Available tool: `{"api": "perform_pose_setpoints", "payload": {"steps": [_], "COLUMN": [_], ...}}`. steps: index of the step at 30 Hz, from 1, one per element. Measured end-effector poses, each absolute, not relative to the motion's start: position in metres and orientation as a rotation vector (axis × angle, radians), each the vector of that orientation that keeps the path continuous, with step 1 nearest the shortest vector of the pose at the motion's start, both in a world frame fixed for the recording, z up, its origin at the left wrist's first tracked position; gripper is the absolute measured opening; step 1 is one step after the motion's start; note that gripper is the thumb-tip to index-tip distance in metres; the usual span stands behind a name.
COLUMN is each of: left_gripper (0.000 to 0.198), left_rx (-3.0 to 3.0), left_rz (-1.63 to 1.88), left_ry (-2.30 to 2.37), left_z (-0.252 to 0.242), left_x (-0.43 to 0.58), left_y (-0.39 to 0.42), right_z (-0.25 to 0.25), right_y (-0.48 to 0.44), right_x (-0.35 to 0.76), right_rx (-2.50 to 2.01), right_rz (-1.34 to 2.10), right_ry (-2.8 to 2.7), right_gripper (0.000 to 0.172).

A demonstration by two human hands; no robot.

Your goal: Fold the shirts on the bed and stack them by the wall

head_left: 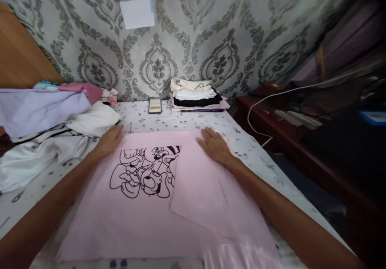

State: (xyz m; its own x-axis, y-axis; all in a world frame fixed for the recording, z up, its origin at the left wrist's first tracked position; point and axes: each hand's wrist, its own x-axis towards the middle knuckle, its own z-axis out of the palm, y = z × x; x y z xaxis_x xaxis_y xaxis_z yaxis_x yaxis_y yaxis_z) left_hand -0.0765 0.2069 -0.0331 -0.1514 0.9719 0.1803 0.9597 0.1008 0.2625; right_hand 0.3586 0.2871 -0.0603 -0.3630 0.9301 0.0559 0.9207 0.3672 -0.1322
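A pink T-shirt with a black line drawing of cartoon characters lies spread on the bed, its right part folded over toward the middle. My right hand rests flat on the folded part near the far edge, fingers apart. At the far left corner of the shirt, my left hand lies along the edge with its fingers stretched out; its fingertips are partly blurred. Near the front right, a loose part of the pink cloth hangs toward me, smeared by motion.
Loose clothes in lilac, white and pink are heaped at the left. A stack of folded clothes stands against the patterned wall, with a small dark-framed object beside it. A white cable crosses the dark red furniture at right.
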Motion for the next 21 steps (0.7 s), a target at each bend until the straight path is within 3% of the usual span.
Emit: {"api": "perform_pose_setpoints", "payload": {"steps": [6,13,17,21], "left_gripper": [0.032,0.037,0.029,0.03], "left_rx": [1.943,2.314,2.285,2.328], "left_rz": [0.61,0.212,0.025,0.121], "left_ry": [2.341,2.1,2.205,2.252], "left_z": [-0.007,-0.005,0.001,0.019], "left_x": [-0.104,-0.095,-0.092,-0.084], "left_y": [0.168,0.13,0.137,0.151], "right_z": [-0.066,-0.05,-0.017,0.004], "right_y": [0.291,0.28,0.252,0.222], "right_x": [0.358,0.351,0.289,0.181], "right_rx": [-1.678,-1.633,-1.264,-0.782], "right_rz": [0.081,-0.018,0.151,0.411], "right_ry": [-2.509,-2.486,-2.611,-2.762], "right_gripper": [0.067,0.055,0.043,0.039]}}
